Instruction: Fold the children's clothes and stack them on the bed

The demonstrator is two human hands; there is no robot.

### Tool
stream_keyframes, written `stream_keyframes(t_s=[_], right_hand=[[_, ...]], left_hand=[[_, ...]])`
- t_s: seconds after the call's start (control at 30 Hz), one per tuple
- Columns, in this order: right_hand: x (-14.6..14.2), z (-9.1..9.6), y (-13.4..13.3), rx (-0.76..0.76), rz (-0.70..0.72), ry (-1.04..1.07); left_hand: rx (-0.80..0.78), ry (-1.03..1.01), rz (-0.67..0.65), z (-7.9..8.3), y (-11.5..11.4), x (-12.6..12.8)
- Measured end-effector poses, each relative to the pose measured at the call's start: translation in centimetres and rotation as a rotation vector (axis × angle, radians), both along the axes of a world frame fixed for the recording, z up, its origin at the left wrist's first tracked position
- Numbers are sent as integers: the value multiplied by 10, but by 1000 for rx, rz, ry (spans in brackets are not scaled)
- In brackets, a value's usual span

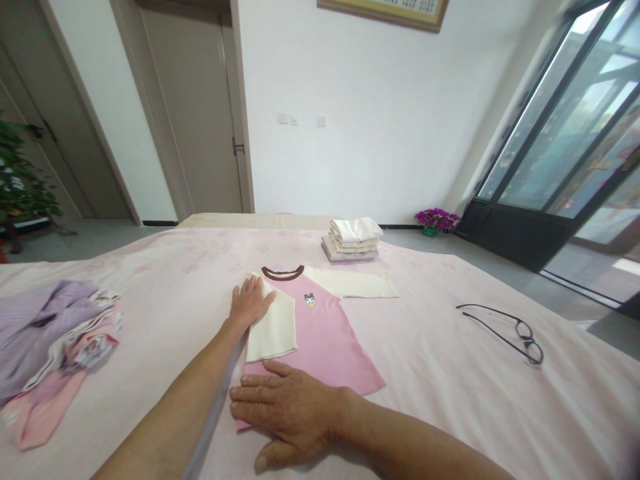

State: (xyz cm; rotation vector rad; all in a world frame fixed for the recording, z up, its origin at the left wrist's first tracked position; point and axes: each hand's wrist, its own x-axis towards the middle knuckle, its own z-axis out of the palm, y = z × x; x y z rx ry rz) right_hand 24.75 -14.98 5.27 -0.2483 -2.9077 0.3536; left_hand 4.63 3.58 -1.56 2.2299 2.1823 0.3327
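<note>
A child's long-sleeved shirt lies flat in front of me, pink in the body with cream sleeves, a brown collar and a small duck face on the chest. Its left-hand sleeve is folded down over the body, while the other sleeve stretches out to the right. My left hand rests with fingers apart at the shoulder of the folded sleeve. Flat across the lower left part of the shirt lies my right hand, fingers stretched out, hiding some of the hem.
A pale pink sheet covers the bed. Folded clothes are stacked beyond the shirt. Rumpled lilac and pink clothes lie at the left. Black-framed glasses rest at the right. Purple flowers stand on the floor behind.
</note>
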Motion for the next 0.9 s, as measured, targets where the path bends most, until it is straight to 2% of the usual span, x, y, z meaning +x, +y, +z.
stream_keyframes(t_s=[0.2,0.33,0.43,0.53,0.67,0.77,0.9], right_hand=[[-2,4,1,-66,48,-1],[-6,-6,5,-110,125,57],[-2,-13,14,-159,42,167],[14,-9,37,-156,-253,339],[54,1,88,-112,-808,519],[93,-5,127,-42,-1145,382],[146,-24,155,15,-1461,52]], left_hand=[[11,3,5,0,0,0],[36,11,2,-3,1,0],[34,17,5,-4,2,-1],[32,17,14,-3,1,0],[58,15,6,0,-2,2],[88,28,-4,3,-7,4],[135,79,5,8,-13,8]])
